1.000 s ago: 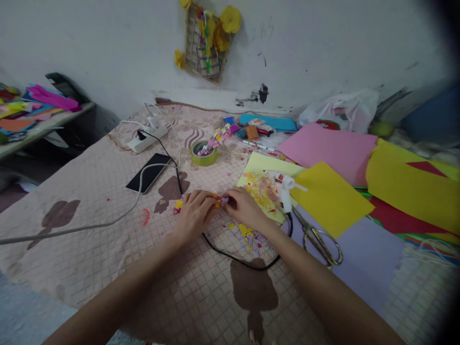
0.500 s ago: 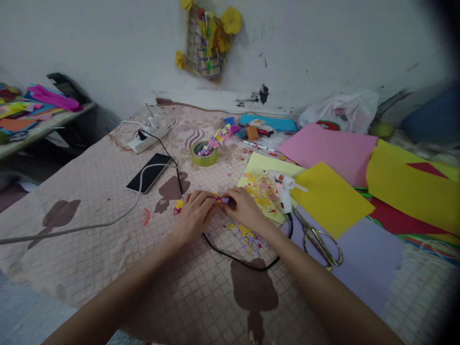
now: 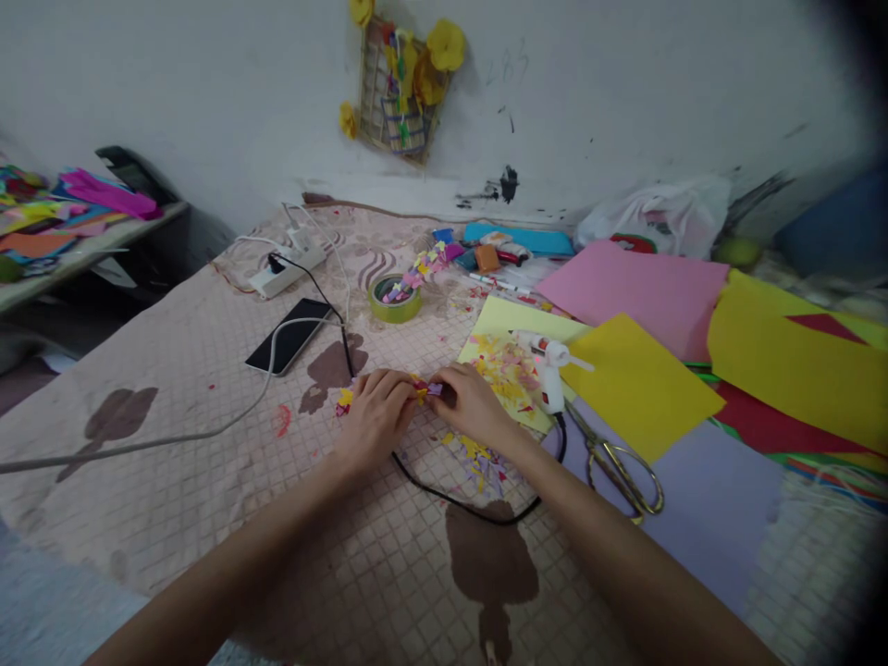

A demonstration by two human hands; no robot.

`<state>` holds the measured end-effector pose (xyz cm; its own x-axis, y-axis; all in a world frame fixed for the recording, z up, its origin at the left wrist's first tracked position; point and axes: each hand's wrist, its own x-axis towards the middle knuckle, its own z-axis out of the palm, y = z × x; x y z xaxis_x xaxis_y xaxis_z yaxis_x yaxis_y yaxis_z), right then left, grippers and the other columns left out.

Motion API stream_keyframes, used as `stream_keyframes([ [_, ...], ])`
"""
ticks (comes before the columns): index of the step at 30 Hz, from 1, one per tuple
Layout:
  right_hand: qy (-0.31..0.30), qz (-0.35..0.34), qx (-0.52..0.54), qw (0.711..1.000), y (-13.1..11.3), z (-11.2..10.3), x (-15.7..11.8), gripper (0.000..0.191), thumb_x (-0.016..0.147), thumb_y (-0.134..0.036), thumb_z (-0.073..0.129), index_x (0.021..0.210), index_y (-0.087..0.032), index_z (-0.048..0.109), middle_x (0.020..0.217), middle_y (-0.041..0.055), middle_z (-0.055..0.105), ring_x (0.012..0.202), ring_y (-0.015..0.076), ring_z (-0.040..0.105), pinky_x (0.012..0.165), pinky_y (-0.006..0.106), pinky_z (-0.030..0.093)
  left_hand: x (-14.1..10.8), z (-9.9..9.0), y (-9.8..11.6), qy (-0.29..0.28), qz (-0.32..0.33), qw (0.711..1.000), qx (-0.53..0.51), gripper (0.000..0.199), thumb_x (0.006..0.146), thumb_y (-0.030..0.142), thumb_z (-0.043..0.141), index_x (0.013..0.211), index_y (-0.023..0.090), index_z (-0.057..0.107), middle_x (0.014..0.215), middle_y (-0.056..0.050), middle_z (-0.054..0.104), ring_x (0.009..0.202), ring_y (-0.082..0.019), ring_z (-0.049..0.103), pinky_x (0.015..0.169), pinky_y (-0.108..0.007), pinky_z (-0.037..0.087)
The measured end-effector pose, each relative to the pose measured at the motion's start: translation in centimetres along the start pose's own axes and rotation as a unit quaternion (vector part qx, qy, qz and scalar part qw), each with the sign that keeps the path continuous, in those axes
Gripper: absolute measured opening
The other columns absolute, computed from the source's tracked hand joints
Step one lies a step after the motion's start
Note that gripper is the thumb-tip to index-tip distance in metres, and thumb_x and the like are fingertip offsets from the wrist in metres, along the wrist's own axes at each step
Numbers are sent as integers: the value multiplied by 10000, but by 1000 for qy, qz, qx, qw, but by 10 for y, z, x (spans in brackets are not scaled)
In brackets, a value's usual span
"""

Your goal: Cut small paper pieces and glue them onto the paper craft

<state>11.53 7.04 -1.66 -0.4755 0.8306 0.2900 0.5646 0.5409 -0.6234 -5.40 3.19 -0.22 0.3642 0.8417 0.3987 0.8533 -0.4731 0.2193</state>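
Note:
A slim strip covered in small yellow, purple and red pieces (image 3: pixel 345 398) lies under my left hand (image 3: pixel 378 412), whose fingers are wrapped over it. The fingers of my right hand (image 3: pixel 468 398) pinch its right end, and most of its middle is hidden. Just right of my right hand, cut paper scraps (image 3: pixel 510 370) cover a pale yellow sheet (image 3: pixel 492 319), with a white glue gun (image 3: pixel 551 370) at its edge. More scraps (image 3: pixel 482 462) lie on the cloth below my right wrist. A similar decorated piece (image 3: pixel 426 266) rests in a tape roll (image 3: pixel 395 301).
Gold-handled scissors (image 3: pixel 624 476) lie on a purple sheet (image 3: pixel 714 499). A phone (image 3: pixel 291 335) and power strip (image 3: pixel 288 268) are at the left. A black cord (image 3: pixel 472 509) loops below my hands. Pink (image 3: pixel 638 291) and yellow sheets (image 3: pixel 642 379) spread to the right.
My hands stay almost in place on the decorated strip. Slightly more of its yellow and red pieces shows between my fingers.

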Motion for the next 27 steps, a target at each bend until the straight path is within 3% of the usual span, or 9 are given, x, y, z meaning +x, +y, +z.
stream_keyframes([
  [9,-15,3,23,1000,0,-7,-2,228,723,-98,603,928,-174,540,849,44,584,812,185,515,727,298,409,2,0,4,-22,2,1000,19,144,883,227,448,841,188,581,985,-42,637,938,-205,517,817,-374,351],
  [15,-21,1,28,999,2,-8,-1,202,730,-48,573,878,-185,552,856,38,589,822,181,517,742,300,406,-4,-10,3,17,-15,999,37,130,819,259,561,941,215,569,1064,-40,625,985,-223,513,842,-389,342],
  [20,-17,-2,29,999,5,-6,-2,218,730,-54,580,899,-192,568,897,44,593,872,193,510,787,320,395,-18,-25,-11,41,-55,996,48,274,781,248,603,1043,214,528,1141,-64,587,1038,-246,494,856,-397,358],
  [27,-15,-4,21,1000,3,-6,-3,233,729,-33,555,901,-188,577,889,46,585,874,193,504,799,329,394,-34,-30,-28,23,-98,995,3,340,758,234,616,1074,206,495,1111,-75,578,1040,-244,506,856,-395,397],
])
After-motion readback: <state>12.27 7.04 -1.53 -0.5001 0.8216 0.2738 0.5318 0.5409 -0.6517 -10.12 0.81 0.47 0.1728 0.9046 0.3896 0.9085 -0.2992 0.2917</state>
